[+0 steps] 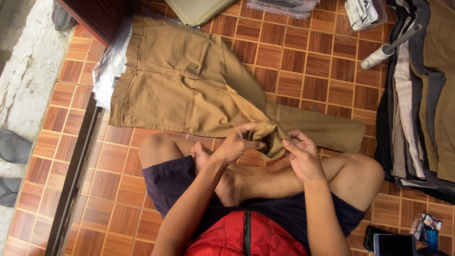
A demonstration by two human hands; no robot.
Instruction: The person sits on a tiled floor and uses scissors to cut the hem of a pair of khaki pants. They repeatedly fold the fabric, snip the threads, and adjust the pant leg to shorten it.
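Note:
Tan trousers (175,85) lie spread on the brown tiled floor in front of my crossed legs. One leg runs flat to the right; the end of the other leg (269,135) is bunched up above my lap. My left hand (237,142) grips that bunched cuff from the left, fingers curled over the fabric. My right hand (303,154) holds it from the right, thumb pressed on the cloth. I sit cross-legged in dark shorts and a red top.
A stack of folded trousers (417,95) lies along the right edge, with a lint roller (386,52) leaning on it. Clear plastic bags (106,71) sit under the waistband at left. A phone (393,244) and small box lie bottom right. Sandals (12,147) rest on concrete at left.

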